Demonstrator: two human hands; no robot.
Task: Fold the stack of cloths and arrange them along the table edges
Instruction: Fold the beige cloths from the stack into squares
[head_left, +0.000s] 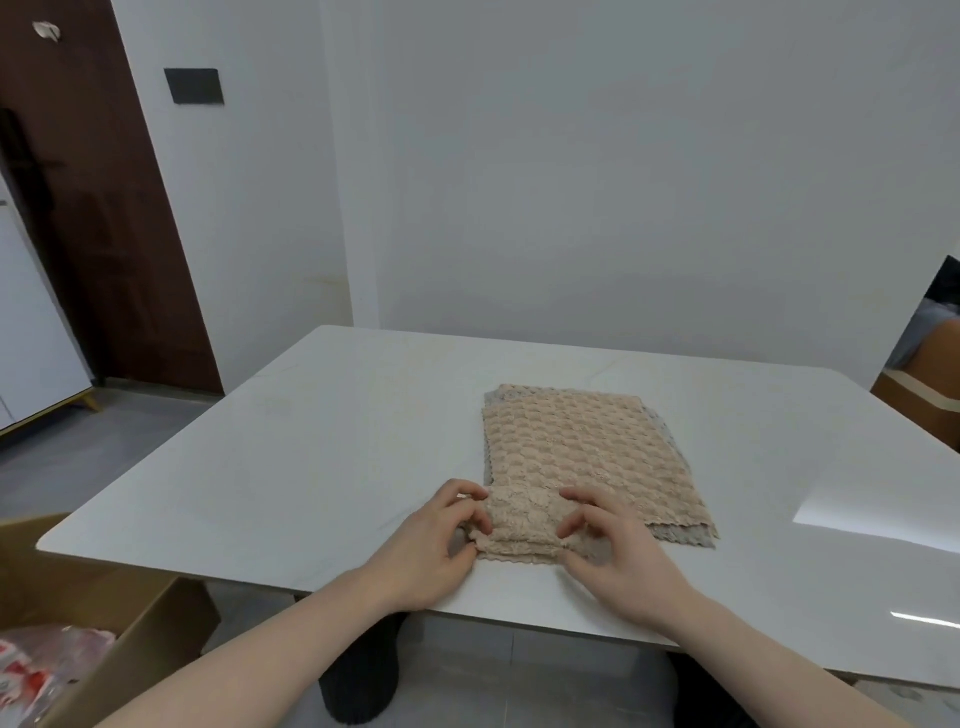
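Observation:
A stack of textured cloths lies flat near the middle of the white table (291, 467). The top cloth (571, 452) is beige and a grey cloth (685, 535) shows under it along the edges. My left hand (431, 545) pinches the beige cloth's near left corner, which is lifted and bunched. My right hand (618, 556) pinches the same near edge a little to the right, fingers curled over the fabric.
An open cardboard box (119, 639) with plastic packets stands on the floor at the lower left, beside the table. A brown door (104, 208) is at the far left. A wooden chair (924, 384) stands at the table's right side. White walls lie behind the table.

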